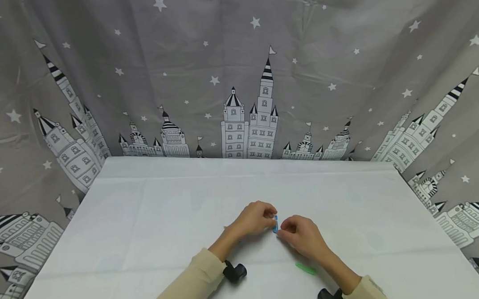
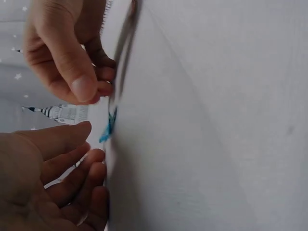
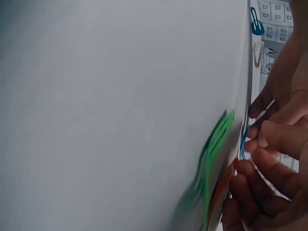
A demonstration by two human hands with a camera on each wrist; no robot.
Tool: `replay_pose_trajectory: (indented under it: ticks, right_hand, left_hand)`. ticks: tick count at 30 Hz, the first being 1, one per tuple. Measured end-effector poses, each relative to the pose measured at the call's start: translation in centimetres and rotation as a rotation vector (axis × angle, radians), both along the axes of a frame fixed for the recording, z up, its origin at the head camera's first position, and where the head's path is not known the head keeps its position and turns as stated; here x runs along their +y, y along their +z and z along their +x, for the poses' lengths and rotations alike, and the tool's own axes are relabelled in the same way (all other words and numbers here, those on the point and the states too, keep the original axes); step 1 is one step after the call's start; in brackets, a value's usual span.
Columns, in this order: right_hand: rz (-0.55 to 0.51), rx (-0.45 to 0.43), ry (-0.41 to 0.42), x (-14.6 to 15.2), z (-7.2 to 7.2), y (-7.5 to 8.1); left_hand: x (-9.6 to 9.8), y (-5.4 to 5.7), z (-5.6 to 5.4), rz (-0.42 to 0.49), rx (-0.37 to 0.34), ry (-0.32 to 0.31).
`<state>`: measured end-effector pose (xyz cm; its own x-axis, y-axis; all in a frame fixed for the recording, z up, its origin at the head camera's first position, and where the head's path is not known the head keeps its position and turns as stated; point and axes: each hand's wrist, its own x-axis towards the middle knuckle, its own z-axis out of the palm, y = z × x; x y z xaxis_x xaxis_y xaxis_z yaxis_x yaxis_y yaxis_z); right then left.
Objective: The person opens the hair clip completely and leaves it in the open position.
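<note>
Between my two hands is a small blue looped strip (image 1: pixel 275 223), its exact kind unclear. The left hand (image 1: pixel 255 219) is close beside it, with thumb and index finger on either side of a gap. My right hand (image 1: pixel 303 238) faces it from the right, fingertips bent and very near the strip's lower end. In the left wrist view, the blurred blue strip (image 2: pixel 109 126) lies between the fingertips of both hands, and neither visibly pinches it. The right wrist view shows a gap between my right thumb and fingers as well.
A green stranded strip (image 1: pixel 306 268) lies beside the right forearm, with something orange (image 3: pixel 224 183) behind it. Left of the hands are another blue looped piece (image 3: pixel 257 23) and a whitish one (image 3: pixel 257 54). White cloth (image 1: pixel 165 206) covers the table; a grey curtain (image 1: pixel 187 53) hangs behind.
</note>
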<state>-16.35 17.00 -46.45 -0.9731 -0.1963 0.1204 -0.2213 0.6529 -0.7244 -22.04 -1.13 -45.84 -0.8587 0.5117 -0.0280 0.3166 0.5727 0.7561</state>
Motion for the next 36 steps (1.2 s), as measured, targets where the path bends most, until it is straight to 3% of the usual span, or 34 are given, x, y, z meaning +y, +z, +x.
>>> replay_pose_trajectory:
  ticks: [9,18,25,36]
  right_hand:
    - [0.076,0.065,-0.03,-0.92,-0.3,-0.53]
    - [0.139,0.088,-0.047,-1.1,-0.43,-0.69]
    - [0.121,0.077,-0.056,-0.77,-0.2,-0.7]
    - [0.101,0.076,-0.063,-0.57,-0.11,-0.72]
  left_hand:
    - [0.28,-0.58,-0.81,-0.014,0.029,-0.005]
    - [0.53,-0.35,-0.39,-0.105,0.035,-0.003]
    - [0.14,-1.05,-0.45,-0.068,0.041,0.028]
    - [-0.27,-0.7,-0.24,-0.078,0.03,0.022]
